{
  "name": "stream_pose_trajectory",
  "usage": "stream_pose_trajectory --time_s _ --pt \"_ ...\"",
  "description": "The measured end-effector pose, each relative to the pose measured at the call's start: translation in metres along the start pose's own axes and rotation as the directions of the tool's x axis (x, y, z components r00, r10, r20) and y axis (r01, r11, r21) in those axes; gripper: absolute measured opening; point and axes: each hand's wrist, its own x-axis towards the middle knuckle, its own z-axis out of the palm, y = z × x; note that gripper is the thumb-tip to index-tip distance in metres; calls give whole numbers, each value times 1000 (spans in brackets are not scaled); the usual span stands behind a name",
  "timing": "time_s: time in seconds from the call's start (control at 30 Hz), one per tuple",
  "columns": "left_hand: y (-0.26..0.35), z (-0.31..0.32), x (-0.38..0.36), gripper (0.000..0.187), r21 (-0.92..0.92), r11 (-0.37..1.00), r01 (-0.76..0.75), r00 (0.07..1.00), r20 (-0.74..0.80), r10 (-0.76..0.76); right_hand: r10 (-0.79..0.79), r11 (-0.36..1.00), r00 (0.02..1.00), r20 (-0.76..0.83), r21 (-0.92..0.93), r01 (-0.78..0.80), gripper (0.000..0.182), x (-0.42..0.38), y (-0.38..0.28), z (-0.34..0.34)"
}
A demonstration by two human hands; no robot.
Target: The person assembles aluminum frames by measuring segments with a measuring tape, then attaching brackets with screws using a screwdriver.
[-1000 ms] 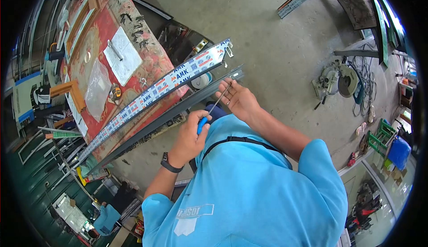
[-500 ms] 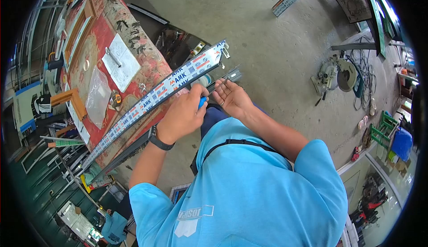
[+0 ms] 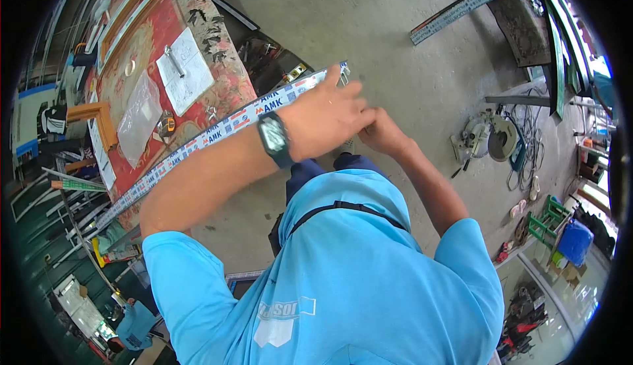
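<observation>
A long profile (image 3: 231,124) with AMK-printed film lies slanting along the edge of the red-covered table (image 3: 231,78), its end past the corner. My left hand (image 3: 326,114) is over that end, wearing a black watch (image 3: 273,139); its fingers reach toward my right hand, and the thumb is near the profile's tip. My right hand (image 3: 384,131) is closed, its fingertips meeting the left ones just right of the profile end. Whatever is between the fingertips is too small to make out.
On the table are papers (image 3: 184,71) with a metal tool, a plastic bag (image 3: 140,121), a tape measure (image 3: 166,124) and wooden frames (image 3: 105,118). A miter saw (image 3: 488,137) stands on the floor at right. Another person (image 3: 135,325) is at lower left.
My left hand has moved up and right over the profile end, and the blue thing in it no longer shows. My right hand has shifted right and its open fingers have closed.
</observation>
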Motion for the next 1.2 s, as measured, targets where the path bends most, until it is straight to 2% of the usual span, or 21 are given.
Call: stream_pose_trajectory --time_s 0.1,0.2,0.3,0.4,0.5,0.6,0.7,0.8,0.9,1.0,1.1,1.2 --pt "-21 -12 -13 36 -10 996 88 926 -367 -85 -66 996 990 -128 44 72 25 9 -14 -8" --pt "-26 -31 -18 46 -324 926 193 816 -472 -335 -27 993 996 -91 108 37 25 8 -4 -12" --pt "-13 -33 -28 45 -428 831 357 872 -167 -460 -123 989 986 -117 62 131 26 12 -3 -11" --pt "-3 -22 -26 38 -302 803 514 844 12 -536 18 999 996 -86 28 -15 26 15 3 -10" --pt "-8 -4 -26 35 -467 823 325 927 -15 -375 -28 996 987 -158 77 41 25 16 -8 -7" --pt "-13 9 -28 36 -383 876 292 918 -143 -369 -110 994 991 -73 -22 108 25 10 -13 -8" --pt "1 -2 -27 29 -469 810 351 857 -189 -480 -16 999 997 -73 -33 14 25 6 -5 -5" --pt "11 -18 -24 25 -399 818 414 883 -43 -468 -61 998 996 -63 -10 61 23 10 -18 -5" --pt "0 4 -26 29 -252 933 256 961 -40 -274 -39 999 982 -187 -21 35 21 9 -24 4" --pt "-10 10 -26 35 -10 998 55 919 -390 -55 -108 990 979 -175 66 121 19 7 -22 -3" --pt "-10 3 -21 33 -195 963 186 815 -517 -262 -124 991 985 -120 27 128 19 7 -11 -11" --pt "0 -11 -28 35 -494 785 375 809 -240 -537 -108 994 993 -56 3 109 20 10 -10 -20"
